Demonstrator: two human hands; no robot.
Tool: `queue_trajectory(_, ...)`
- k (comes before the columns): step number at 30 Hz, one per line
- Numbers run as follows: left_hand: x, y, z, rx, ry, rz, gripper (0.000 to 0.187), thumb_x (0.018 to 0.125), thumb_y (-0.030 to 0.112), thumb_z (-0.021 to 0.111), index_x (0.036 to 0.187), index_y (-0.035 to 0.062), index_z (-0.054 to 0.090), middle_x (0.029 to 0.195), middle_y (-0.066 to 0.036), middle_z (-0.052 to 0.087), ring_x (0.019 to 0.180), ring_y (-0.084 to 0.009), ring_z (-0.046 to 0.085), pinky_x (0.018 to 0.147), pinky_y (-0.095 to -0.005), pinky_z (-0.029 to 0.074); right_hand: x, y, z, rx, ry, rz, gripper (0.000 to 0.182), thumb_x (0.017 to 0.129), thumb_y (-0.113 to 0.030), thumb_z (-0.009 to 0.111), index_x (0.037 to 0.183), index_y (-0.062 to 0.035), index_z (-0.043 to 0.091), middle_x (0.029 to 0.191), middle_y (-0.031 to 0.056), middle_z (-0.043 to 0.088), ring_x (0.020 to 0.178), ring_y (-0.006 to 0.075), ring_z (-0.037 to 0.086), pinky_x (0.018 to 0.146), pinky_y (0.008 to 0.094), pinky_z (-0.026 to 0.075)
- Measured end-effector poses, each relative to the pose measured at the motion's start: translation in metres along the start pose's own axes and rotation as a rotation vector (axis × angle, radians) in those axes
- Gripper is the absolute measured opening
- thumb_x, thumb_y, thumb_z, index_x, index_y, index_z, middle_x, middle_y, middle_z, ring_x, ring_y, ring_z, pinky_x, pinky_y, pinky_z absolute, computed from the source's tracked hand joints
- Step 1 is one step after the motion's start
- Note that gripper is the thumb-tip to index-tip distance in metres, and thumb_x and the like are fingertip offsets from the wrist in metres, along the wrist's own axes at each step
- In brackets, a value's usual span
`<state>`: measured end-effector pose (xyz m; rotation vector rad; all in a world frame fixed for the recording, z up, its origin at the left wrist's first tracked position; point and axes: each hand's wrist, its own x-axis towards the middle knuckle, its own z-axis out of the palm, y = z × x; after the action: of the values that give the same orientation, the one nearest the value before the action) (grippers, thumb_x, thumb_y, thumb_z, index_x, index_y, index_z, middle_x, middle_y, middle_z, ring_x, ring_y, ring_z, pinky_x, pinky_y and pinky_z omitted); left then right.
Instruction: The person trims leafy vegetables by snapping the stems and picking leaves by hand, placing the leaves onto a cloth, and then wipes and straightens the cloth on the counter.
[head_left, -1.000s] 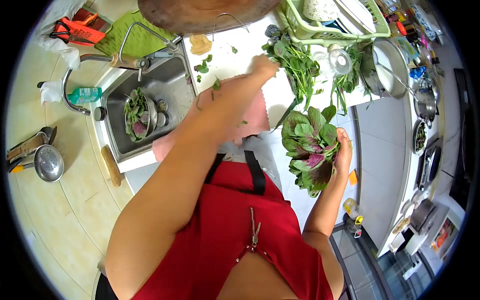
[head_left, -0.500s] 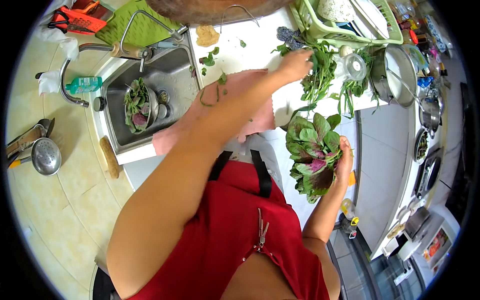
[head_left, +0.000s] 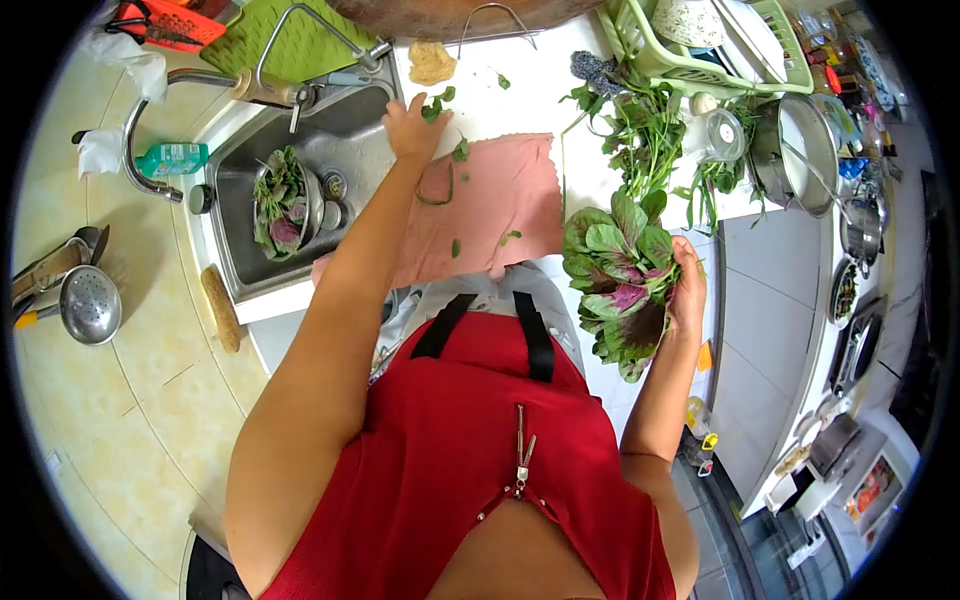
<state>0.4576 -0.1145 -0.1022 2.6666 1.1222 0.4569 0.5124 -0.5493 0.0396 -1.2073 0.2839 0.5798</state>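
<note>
My left hand (head_left: 412,132) reaches across the sink's edge to the counter, its fingers apart right beside some loose green leaves (head_left: 436,106). Held out at the right, my right hand (head_left: 687,288) is closed around the stems of a bunch of red amaranth (head_left: 622,275), broad green leaves with purple centres. Below my left hand, a pink cloth (head_left: 495,200) covers the counter's front edge, with stray leaf bits and a thin stem on it. A pile of long-leaved greens (head_left: 645,135) lies on the counter above the amaranth.
A metal sink (head_left: 355,130) at left contains a bowl of amaranth leaves (head_left: 280,200). A green dish rack (head_left: 670,72), a glass jar (head_left: 722,135) and a pot with a ladle (head_left: 806,150) stand at the right. A tan lump (head_left: 431,63) sits at the back.
My left hand has swung left from the pile of greens to the loose leaves near the sink. My right hand keeps its amaranth, nearly in place. The pink cloth is less covered by my arm.
</note>
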Motion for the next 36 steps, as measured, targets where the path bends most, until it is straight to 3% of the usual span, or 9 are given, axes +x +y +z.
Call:
queue_trajectory(4, 0.006, -0.013, 0.02, -0.231, 0.075, 0.113, 0.013, 0.084, 0.01, 0.068, 0.097, 0.0095, 0.068, 0.091, -0.008, 0.06, 0.081, -0.0233, 0.06, 0.07, -0.036, 0.049, 0.001, 0.0, 0.004, -0.041, 0.019, 0.015, 0.014, 0.095, -0.013, 0.05, 0.094, -0.0026, 0.059, 0.084, 0.0025, 0.062, 0.076, 0.0107, 0.058, 0.071, 0.0236, 0.048)
queue_trajectory(10, -0.026, 0.005, -0.039, -0.721, -0.346, -0.057, 0.011, 0.083, 0.011, 0.068, 0.091, 0.0037, 0.067, 0.082, -0.011, 0.063, 0.074, -0.0245, 0.062, 0.07, -0.0352, 0.05, 0.0, -0.007, 0.016, -0.054, 0.04, 0.023, 0.014, 0.094, -0.013, 0.05, 0.095, -0.0013, 0.058, 0.084, 0.0045, 0.062, 0.073, 0.0123, 0.059, 0.069, 0.026, 0.05)
queue_trajectory(12, -0.057, 0.004, -0.06, -0.708, -0.452, -0.104, 0.018, 0.083, 0.011, 0.068, 0.098, 0.0019, 0.064, 0.093, -0.013, 0.063, 0.082, -0.027, 0.063, 0.075, -0.0355, 0.05, 0.003, -0.005, 0.016, -0.01, 0.034, 0.043, 0.015, 0.094, -0.014, 0.05, 0.095, -0.001, 0.058, 0.085, 0.0048, 0.062, 0.074, 0.0126, 0.059, 0.07, 0.026, 0.05)
queue_trajectory(18, -0.109, -0.025, -0.068, -0.408, -0.329, 0.396, 0.024, 0.08, 0.007, 0.07, 0.102, 0.0039, 0.061, 0.106, -0.013, 0.058, 0.098, -0.0301, 0.058, 0.082, -0.0351, 0.048, 0.009, 0.0, 0.013, 0.019, -0.028, 0.039, 0.016, 0.095, -0.013, 0.049, 0.096, -0.0004, 0.058, 0.087, 0.006, 0.063, 0.079, 0.0132, 0.06, 0.073, 0.0257, 0.049)
queue_trajectory(21, -0.099, -0.027, -0.064, -0.468, -0.322, 0.457, 0.021, 0.08, 0.002, 0.067, 0.1, 0.0018, 0.061, 0.102, -0.013, 0.06, 0.093, -0.029, 0.059, 0.081, -0.0337, 0.048, 0.011, -0.002, 0.016, -0.006, -0.019, 0.045, 0.016, 0.095, -0.014, 0.048, 0.096, -0.0002, 0.058, 0.088, 0.0061, 0.062, 0.08, 0.0137, 0.059, 0.074, 0.0263, 0.049)
queue_trajectory(27, -0.066, -0.027, -0.05, -0.96, -0.75, -0.147, 0.018, 0.082, 0.004, 0.066, 0.1, 0.0004, 0.062, 0.094, -0.012, 0.062, 0.084, -0.0213, 0.06, 0.077, -0.0297, 0.048, 0.008, -0.006, 0.021, -0.018, -0.002, 0.051, 0.018, 0.095, -0.014, 0.047, 0.097, 0.0004, 0.058, 0.089, 0.0067, 0.062, 0.081, 0.0145, 0.06, 0.075, 0.0272, 0.049)
queue_trajectory(30, -0.057, -0.018, -0.041, -0.855, -0.669, -0.105, 0.023, 0.082, 0.008, 0.068, 0.104, 0.0026, 0.063, 0.096, -0.011, 0.062, 0.085, -0.0214, 0.06, 0.076, -0.0303, 0.048, 0.007, -0.003, 0.019, -0.012, 0.008, 0.043, 0.018, 0.095, -0.013, 0.046, 0.097, 0.0005, 0.058, 0.089, 0.0069, 0.062, 0.081, 0.0147, 0.06, 0.075, 0.0273, 0.049)
queue_trajectory(33, -0.051, 0.001, -0.032, -0.645, -0.363, 0.198, 0.023, 0.079, 0.009, 0.068, 0.101, 0.005, 0.064, 0.088, -0.014, 0.06, 0.085, -0.0314, 0.06, 0.078, -0.0367, 0.048, 0.005, -0.001, 0.017, -0.01, 0.016, 0.034, 0.018, 0.095, -0.013, 0.046, 0.097, 0.0006, 0.058, 0.089, 0.0071, 0.062, 0.08, 0.0148, 0.06, 0.075, 0.0273, 0.049)
queue_trajectory(36, -0.043, 0.001, -0.02, -0.388, -0.361, 0.305, 0.022, 0.081, 0.009, 0.067, 0.102, 0.0038, 0.065, 0.097, -0.012, 0.06, 0.085, -0.023, 0.06, 0.074, -0.0329, 0.049, 0.002, 0.001, 0.012, 0.007, 0.038, 0.035, 0.017, 0.095, -0.013, 0.046, 0.097, 0.0004, 0.058, 0.089, 0.0071, 0.063, 0.079, 0.0146, 0.06, 0.074, 0.0272, 0.049)
